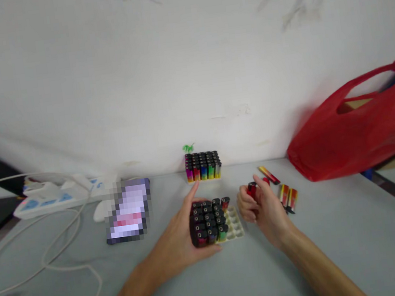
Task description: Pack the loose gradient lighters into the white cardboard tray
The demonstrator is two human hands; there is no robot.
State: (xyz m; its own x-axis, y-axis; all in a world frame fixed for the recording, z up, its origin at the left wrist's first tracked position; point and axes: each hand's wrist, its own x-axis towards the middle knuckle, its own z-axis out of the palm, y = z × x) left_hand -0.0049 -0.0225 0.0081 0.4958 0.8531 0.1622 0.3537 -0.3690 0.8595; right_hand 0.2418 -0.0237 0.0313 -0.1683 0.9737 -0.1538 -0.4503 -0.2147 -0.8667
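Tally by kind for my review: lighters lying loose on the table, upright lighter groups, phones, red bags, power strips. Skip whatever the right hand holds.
Loose lighters: 3
Upright lighter groups: 2
Phone: 1
Red bag: 1
Power strip: 1
Total: 8

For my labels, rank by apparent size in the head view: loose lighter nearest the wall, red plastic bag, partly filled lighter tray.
1. Red plastic bag
2. Partly filled lighter tray
3. Loose lighter
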